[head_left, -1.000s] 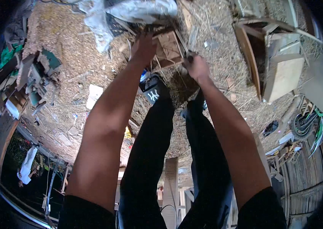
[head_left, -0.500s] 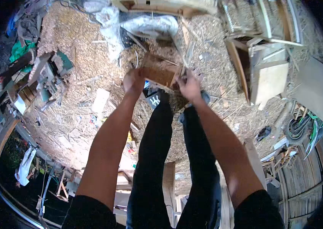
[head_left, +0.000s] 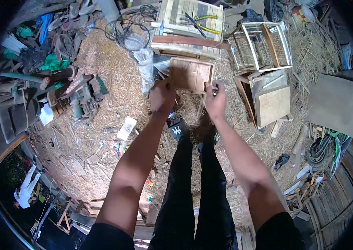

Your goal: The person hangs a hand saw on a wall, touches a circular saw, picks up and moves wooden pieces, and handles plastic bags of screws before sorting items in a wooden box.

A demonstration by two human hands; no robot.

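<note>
A shallow wooden drawer (head_left: pixel 191 74), open side up, is held out in front of me by both hands. My left hand (head_left: pixel 162 96) is closed round its near left corner. My right hand (head_left: pixel 215 100) grips the near right corner, fingers bent over the rim. A small dark spot shows by the right fingers; I cannot make out what it is. Just beyond the drawer stands a low wooden bench or cabinet (head_left: pixel 188 41), with yellow-handled pliers (head_left: pixel 208 30) and a dark tool on top.
To the right stand a slatted wooden frame (head_left: pixel 261 46) and a small wooden cabinet (head_left: pixel 274 106). Machinery (head_left: pixel 85 98) and clutter lie on the left. Wood shavings and scraps cover the floor (head_left: pixel 80 146). A person in white (head_left: pixel 27 187) is at lower left, a motorbike (head_left: pixel 326 146) at right.
Both hands have raised the drawer away from my feet, and it now shows its flat inside. My view has tilted up, bringing the bench with the pliers into sight.
</note>
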